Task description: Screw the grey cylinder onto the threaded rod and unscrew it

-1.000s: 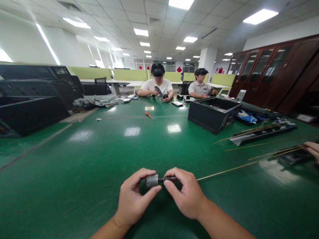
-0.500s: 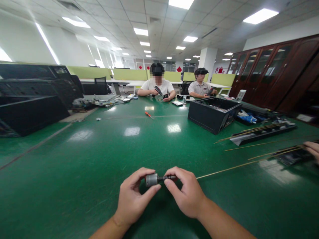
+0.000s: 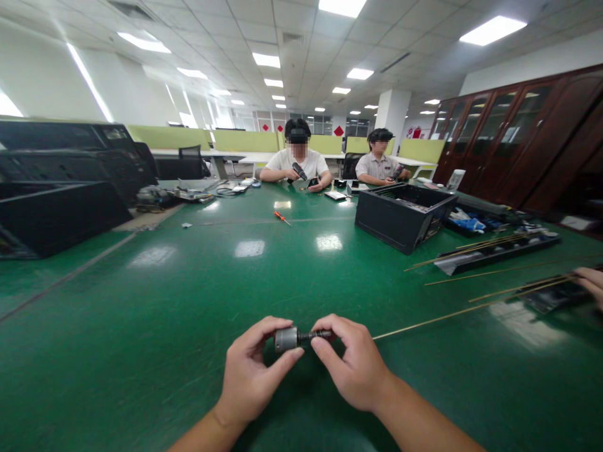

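Both hands share a hole saw (image 3: 286, 339), a grey metal cup with a thin dark shank and a coil spring around it. It is held level just above the green table (image 3: 198, 351). My left hand (image 3: 252, 370) grips the cup between thumb and fingers. On the other side, my right hand (image 3: 355, 358) pinches the sprung shank (image 3: 321, 334), hiding part of its end. A thin brass-coloured rod (image 3: 424, 321) runs along the table from behind my right hand toward the right.
An orange screwdriver (image 3: 281, 217) lies farther off. A black computer case (image 3: 400, 216) and a metal channel (image 3: 494, 252) with rods stand to the right; more cases (image 3: 61, 216) are at left. Another person's hand (image 3: 592, 284) shows at the right edge. Two people (image 3: 296, 164) sit opposite.
Almost nothing differs. My hands and the hole saw stay in the same place, with only a very slight shift of the fingers. The other person's hand at the right edge moves slightly.
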A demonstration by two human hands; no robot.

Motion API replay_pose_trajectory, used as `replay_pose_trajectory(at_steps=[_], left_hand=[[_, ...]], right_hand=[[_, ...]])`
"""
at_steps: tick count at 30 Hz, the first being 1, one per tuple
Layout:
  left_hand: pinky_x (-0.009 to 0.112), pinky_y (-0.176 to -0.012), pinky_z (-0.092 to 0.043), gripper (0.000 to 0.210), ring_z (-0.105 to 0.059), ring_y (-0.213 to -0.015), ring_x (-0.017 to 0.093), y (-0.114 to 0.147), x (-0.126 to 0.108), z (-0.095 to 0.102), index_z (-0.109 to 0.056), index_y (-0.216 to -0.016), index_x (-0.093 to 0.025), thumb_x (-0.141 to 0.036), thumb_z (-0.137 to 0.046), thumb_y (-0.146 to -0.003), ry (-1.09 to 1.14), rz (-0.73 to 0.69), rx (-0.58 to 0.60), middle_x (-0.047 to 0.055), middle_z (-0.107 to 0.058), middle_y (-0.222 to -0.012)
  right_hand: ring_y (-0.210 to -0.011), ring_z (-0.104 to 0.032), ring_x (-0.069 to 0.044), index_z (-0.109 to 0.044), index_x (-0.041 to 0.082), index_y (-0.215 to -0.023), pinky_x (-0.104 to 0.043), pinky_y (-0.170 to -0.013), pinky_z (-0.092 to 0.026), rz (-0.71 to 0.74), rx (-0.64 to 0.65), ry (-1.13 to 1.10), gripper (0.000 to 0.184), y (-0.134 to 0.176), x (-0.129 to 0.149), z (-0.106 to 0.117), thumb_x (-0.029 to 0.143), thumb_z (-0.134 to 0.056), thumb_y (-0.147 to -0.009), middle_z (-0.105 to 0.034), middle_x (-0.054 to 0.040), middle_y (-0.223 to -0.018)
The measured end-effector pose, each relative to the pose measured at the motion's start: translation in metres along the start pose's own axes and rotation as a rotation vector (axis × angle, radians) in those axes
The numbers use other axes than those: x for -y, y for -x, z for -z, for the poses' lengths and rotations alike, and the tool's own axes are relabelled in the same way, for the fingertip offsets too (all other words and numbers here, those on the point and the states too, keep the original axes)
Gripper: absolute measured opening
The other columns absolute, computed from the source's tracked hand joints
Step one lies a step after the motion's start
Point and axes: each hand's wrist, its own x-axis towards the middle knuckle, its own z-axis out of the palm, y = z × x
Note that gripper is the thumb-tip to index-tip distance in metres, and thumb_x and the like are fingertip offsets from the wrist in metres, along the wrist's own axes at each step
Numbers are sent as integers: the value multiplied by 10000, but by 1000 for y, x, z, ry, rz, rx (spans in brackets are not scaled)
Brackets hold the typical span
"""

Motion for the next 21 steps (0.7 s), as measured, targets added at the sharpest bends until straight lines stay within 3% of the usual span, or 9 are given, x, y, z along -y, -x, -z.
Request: replay_pose_trajectory(at_steps=[21], left_hand=[[235,-816,-535,297,-668,-879,172,-1,1,-1,-685,-1014,-222,-176,-785,-738,30,23,-5,25,-690,-958]], right_hand=[[-738,-603,-137,-646,202,-912,-238,-692,-421,20,-22,-6,78,-1,-2,0,215,-569,-909,-648,5,-796]])
